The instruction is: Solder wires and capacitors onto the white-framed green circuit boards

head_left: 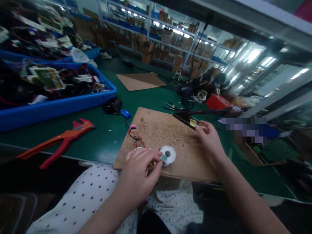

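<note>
My left hand [140, 174] is closed in a pinch on a tiny green circuit board [163, 158] at the near edge of a scorched brown work board [168, 130]. Red and black wires [135, 136] with a small pink connector run from under that hand. A white solder spool [168, 154] lies just right of the little board. My right hand [209, 139] is closed round the yellow-banded grip of a black soldering iron [186, 117], which lies near the work board's far right corner.
A red-orange cutter [59, 140] lies on the green table at left. A blue bin [56, 105] full of wired parts stands behind it. A small blue block [125, 113], a cardboard sheet [140, 80], a red box [217, 102] and shelving are farther back.
</note>
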The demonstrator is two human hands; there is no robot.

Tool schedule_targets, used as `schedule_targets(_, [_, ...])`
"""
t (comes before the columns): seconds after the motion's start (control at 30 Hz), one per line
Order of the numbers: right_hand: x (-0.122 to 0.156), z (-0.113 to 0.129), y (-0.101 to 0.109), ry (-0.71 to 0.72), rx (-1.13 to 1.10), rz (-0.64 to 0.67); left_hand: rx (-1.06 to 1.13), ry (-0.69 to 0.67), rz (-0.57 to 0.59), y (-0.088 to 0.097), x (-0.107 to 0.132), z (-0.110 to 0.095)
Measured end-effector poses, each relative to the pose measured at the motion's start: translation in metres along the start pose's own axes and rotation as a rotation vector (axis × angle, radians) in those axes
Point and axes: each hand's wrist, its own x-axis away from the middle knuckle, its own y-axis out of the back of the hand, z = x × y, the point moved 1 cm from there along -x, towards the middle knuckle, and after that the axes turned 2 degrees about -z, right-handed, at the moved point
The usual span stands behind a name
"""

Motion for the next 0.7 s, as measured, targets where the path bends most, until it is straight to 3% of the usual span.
schedule_targets(0.13, [0.052,-0.004,0.056,-0.017,0.153,-0.009,-0.087,-0.072,-0.068,-0.001,0.009,0.016])
schedule_targets(0.27, [0.061,-0.02,0.118,-0.114,0.273,-0.194,-0.152,-0.094,-0.077,0.0,0.015,0.026])
schedule_targets(0.33, [0.064,-0.025,0.132,-0.156,0.285,-0.281,-0.179,-0.109,-0.061,0.002,0.016,0.022])
schedule_targets(0.43, [0.079,-0.024,0.115,-0.173,0.246,-0.272,-0.196,-0.08,-0.023,0.006,0.011,0.013])
schedule_targets(0.57, [0.108,0.002,0.052,-0.113,0.094,0.049,-0.022,0.094,0.013,0.015,-0.008,0.011])
schedule_targets(0.7, [0.11,0.041,0.002,0.026,-0.06,0.172,0.043,0.177,0.036,0.024,-0.028,0.013])
